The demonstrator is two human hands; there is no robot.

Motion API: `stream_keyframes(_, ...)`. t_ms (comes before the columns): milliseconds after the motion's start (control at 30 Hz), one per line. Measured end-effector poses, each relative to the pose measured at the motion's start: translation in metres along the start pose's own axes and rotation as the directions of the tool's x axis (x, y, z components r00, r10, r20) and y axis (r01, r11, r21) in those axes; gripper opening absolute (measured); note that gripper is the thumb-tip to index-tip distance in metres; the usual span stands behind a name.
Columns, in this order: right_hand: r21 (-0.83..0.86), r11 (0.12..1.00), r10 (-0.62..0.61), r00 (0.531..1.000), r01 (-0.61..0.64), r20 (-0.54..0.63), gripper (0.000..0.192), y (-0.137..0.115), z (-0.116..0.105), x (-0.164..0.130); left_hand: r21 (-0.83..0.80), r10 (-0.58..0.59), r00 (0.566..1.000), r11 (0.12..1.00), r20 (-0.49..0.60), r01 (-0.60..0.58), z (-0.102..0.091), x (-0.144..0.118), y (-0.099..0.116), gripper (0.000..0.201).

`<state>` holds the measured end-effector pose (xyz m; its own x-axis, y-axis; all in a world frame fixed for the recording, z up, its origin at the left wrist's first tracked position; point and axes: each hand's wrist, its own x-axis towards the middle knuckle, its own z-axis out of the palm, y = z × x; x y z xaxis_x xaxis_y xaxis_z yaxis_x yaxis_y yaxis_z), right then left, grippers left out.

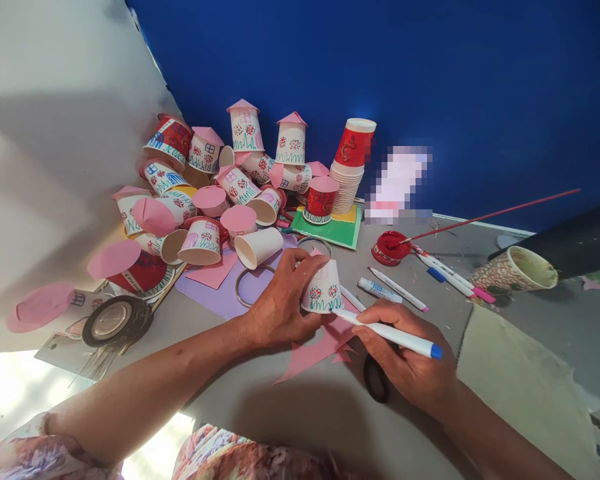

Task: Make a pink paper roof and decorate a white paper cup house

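My left hand [286, 300] is closed round a white paper cup [324, 288] held upside down, its wide rim lowest. Red flowers and green-blue grass strokes decorate its side, with a faint pink drawing near the top. Between the fingers and thumb of my right hand [409, 350] is a white marker pen [387, 331] with a blue end. The pen's tip meets the cup, or nearly so, at the lower right of the grass strokes. Beneath the cup lie scraps of pink paper [316, 350].
Decorated cups with pink paper roofs [243, 180] crowd the back left. A stack of cups [347, 173] rises behind a green sheet [330, 227]. Black tape [111, 321] stands at left; several markers [399, 289], a red pot [391, 248] and a patterned cup [515, 270] are at right.
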<state>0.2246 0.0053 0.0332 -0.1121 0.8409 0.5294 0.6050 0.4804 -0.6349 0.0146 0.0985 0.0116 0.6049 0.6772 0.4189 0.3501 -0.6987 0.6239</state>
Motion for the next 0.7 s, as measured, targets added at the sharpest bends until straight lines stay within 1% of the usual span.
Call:
stream_keyframes(167, -0.028, 1.000, 0.004, 1.000, -0.004, 0.003, 0.005, -0.0012, -0.0014, -0.0009, 0.023, 0.029, 1.000, 0.999, -0.005, -0.029, 0.0001, -0.0008, 0.0001, 0.082)
stream_keyframes(367, -0.014, 1.000, -0.022, 1.000, 0.022, -0.007, 0.004, -0.0013, -0.0011, 0.0000, 0.049, 0.016, 1.000, 0.999, 0.000, -0.016, 0.0008, -0.0017, -0.0006, 0.082)
stream_keyframes(567, -0.028, 1.000, -0.015, 1.000, 0.015, -0.005, 0.004, -0.0023, -0.0003, -0.0006, 0.060, 0.004, 1.000, 0.998, 0.022, -0.006, 0.0003, -0.0019, -0.0012, 0.084)
stream_keyframes(700, -0.003, 0.999, -0.049, 0.999, 0.049, 0.005, 0.004, -0.0041, 0.0019, 0.0009, 0.067, 0.000, 1.000, 0.998, 0.022, -0.002, -0.0002, -0.0015, -0.0003, 0.083)
